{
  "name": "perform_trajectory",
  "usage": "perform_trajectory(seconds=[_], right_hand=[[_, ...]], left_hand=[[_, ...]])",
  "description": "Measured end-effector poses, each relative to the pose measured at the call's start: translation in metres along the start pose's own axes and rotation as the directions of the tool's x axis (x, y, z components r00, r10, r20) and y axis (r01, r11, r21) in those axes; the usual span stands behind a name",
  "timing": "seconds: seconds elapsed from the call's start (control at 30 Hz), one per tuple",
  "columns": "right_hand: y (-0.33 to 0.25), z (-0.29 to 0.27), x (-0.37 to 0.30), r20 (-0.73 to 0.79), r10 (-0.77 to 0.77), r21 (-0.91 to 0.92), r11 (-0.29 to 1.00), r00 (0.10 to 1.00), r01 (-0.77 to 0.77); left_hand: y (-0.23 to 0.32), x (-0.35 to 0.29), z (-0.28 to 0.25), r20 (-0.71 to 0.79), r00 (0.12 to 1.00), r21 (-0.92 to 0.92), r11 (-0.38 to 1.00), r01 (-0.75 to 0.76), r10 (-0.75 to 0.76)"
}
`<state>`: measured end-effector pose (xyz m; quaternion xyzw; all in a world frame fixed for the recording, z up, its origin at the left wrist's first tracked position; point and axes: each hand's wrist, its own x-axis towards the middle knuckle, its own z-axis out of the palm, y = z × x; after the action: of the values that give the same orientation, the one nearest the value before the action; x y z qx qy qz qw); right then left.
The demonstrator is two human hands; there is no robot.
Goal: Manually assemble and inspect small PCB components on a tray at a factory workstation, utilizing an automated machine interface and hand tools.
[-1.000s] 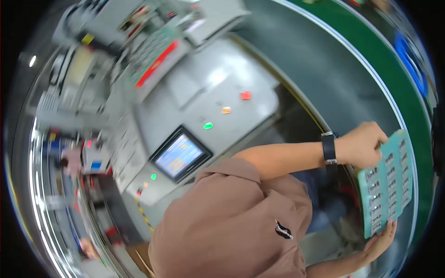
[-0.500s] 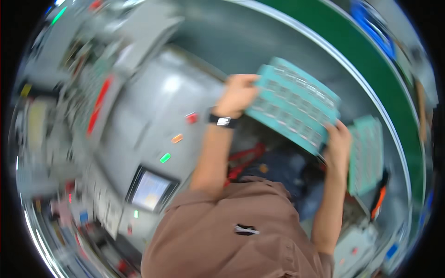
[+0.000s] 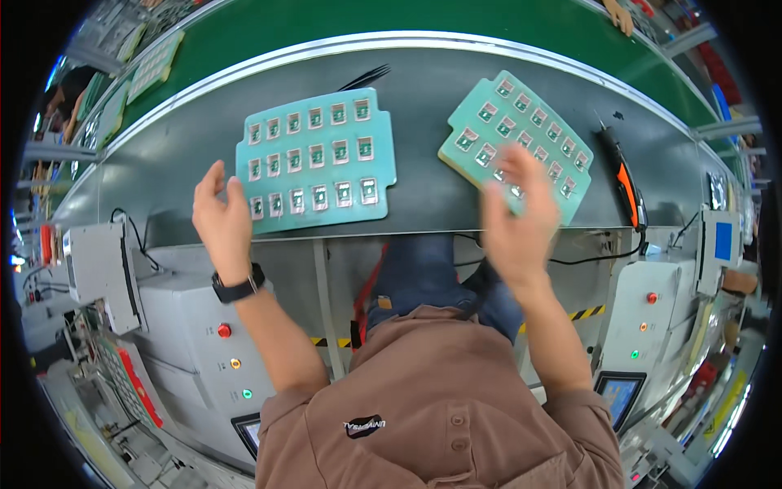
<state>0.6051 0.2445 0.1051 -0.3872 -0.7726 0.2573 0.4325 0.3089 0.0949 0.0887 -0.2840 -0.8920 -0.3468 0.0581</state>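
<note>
Possibly, the right hand (image 3: 524, 224) (grip too blurred to tell) could jolt the right teal tray (image 3: 521, 130) by brushing it; the left hand (image 3: 224, 218), spread, flanks the left tray (image 3: 326, 134).

Left teal tray (image 3: 314, 137) flat, right teal tray (image 3: 521, 121) askew

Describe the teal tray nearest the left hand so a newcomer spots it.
Find the dark grey bench. At its near edge, beside the left hand, lies a teal tray. It sits nearly square to that edge, unlike the skewed tray by the right hand.
</note>
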Motion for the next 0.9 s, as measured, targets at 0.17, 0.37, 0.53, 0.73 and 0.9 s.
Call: perform_trajectory(seconds=[0.17,0.37,0.53,0.73,0.9], right_hand=[[0.078,-0.096,-0.013,-0.383,0.213,-0.373,0.854,0.899,-0.361],[0.118,-0.111,-0.004,0.087,0.771,0.434,0.541,0.631,-0.721],[0.110,-0.107,-0.020,0.244,0.779,0.521,0.397,0.578,-0.755],[0.046,-0.048,-0.064,0.446,0.727,0.745,0.022,0.523,-0.666],[0.026,-0.081,-0.044,0.682,0.439,0.488,0.322,0.585,-0.811]], left_hand=[[0.142,-0.028,0.031,0.256,0.828,-0.468,0.813,-0.345,0.499],[0.217,-0.017,0.152,0.625,0.650,-0.154,0.884,-0.441,0.433],[0.240,0.012,0.215,0.743,0.544,-0.386,0.913,-0.130,0.391],[0.312,0.024,0.261,0.796,0.174,-0.399,0.720,-0.569,0.579],[0.327,0.000,0.185,0.364,0.450,-0.235,0.547,-0.803,0.816]])
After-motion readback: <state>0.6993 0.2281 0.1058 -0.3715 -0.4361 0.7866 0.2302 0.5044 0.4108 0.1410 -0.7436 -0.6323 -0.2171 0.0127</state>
